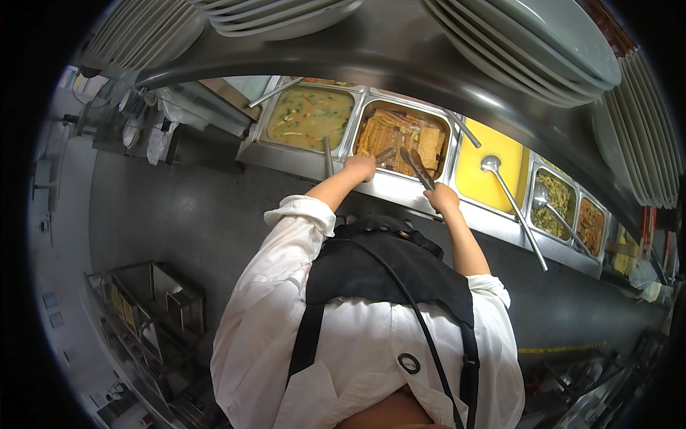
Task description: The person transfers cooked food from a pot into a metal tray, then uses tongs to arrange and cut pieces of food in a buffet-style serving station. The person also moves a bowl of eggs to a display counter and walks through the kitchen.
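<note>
My right hand (444,199) grips a pair of metal tongs (420,170), whose tips reach into a steel food pan (447,174). Flat browned tofu-like slabs (430,140) and long brown strips (381,131) lie in this pan in dark liquid. At the pan's front left corner is my left hand (360,168), its fingers closed. A short metal utensil (386,155) juts from it over the food; the rest is hidden by the hand. Just left of that hand, a metal handle (328,155) leans out of a pan of thick greenish soup (308,118).
Right of the tongs sit a pan of yellow liquid (485,177) with a ladle (512,201), then a noodle-like dish (554,206) with another ladle (560,214). A steel shelf (375,59) overhangs the pans, bearing stacked white plates (536,48). A metal cart (155,305) stands behind, at left.
</note>
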Available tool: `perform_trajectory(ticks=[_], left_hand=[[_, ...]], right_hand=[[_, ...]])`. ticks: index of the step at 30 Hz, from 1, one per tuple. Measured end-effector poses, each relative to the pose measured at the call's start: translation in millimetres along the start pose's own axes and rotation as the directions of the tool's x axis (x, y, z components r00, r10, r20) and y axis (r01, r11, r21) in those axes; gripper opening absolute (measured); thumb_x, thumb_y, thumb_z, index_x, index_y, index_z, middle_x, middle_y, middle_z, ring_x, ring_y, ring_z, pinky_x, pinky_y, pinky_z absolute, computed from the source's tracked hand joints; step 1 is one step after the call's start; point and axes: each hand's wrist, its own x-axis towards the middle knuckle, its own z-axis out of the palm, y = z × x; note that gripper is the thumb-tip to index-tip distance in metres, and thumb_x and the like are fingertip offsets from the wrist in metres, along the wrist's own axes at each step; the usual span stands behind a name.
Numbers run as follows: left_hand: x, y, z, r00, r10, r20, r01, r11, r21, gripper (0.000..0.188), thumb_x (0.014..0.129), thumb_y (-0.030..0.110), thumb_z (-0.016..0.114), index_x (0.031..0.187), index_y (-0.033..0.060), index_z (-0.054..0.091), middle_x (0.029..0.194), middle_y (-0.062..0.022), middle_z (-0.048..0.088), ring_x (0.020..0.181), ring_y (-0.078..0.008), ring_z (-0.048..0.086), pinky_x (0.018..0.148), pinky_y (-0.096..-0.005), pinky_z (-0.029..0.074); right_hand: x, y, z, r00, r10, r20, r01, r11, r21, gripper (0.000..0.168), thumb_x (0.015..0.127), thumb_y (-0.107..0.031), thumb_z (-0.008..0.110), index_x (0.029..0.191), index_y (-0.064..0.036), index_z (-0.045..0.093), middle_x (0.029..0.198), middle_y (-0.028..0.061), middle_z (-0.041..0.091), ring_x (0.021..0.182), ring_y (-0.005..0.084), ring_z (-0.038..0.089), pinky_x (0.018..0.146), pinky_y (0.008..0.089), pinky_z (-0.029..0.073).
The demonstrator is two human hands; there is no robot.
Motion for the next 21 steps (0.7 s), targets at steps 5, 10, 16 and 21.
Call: perform_trajectory(ticks=[5,10,16,21], left_hand=[[1.2,-27.3,1.2,0.998,-0.057,-0.004,0.056,0.989,-0.137,0.059,0.079,0.008,0.046,0.136,0.0072,0.032,0.118,-0.0177,0.056,0.107,-0.0319,0.056,0.086,-0.0404,0.046],[-7.7,-66.0,-5.1,0.983,-0.159,-0.095,0.128,0.954,-0.272,0.061,0.078,0.006,0.043,0.137,0.0099,0.031,0.116,-0.017,0.057,0.105,-0.0319,0.057,0.085,-0.0402,0.046],[-39.9,-63.8,-30.9,0.975,-0.22,-0.024,0.192,0.893,-0.407,0.062,0.078,0.008,0.041,0.139,0.0122,0.03,0.099,-0.0164,0.063,0.07,-0.0274,0.064,0.061,-0.0373,0.05],[-23.5,-77.0,-9.7,0.983,-0.182,-0.026,0.151,0.881,-0.448,0.063,0.08,0.013,0.046,0.14,0.0118,0.025,0.091,-0.0184,0.064,0.054,-0.0261,0.06,0.05,-0.037,0.049]], right_hand=[[-5.8,-16.7,-10.0,0.998,0.002,0.064,-0.01,0.993,0.119,0.033,0.081,-0.034,0.058,0.093,-0.002,0.059,0.064,0.0126,0.062,0.05,0.0236,0.061,0.055,0.0364,0.05],[1.6,-38.3,-17.6,0.981,-0.002,0.195,-0.039,0.977,0.21,0.035,0.084,-0.033,0.057,0.095,0.0,0.058,0.061,0.0097,0.06,0.045,0.0203,0.06,0.043,0.0325,0.049],[24.1,-64.9,-9.9,0.965,-0.031,0.259,-0.023,0.979,0.204,0.039,0.083,-0.034,0.058,0.073,0.004,0.059,0.058,0.0114,0.061,0.046,0.0212,0.06,0.044,0.0328,0.049],[31.6,-66.1,-6.2,0.974,-0.021,0.226,-0.009,0.992,0.129,0.04,0.083,-0.031,0.058,0.063,0.003,0.06,0.055,0.0115,0.06,0.047,0.0215,0.06,0.049,0.0338,0.049]])
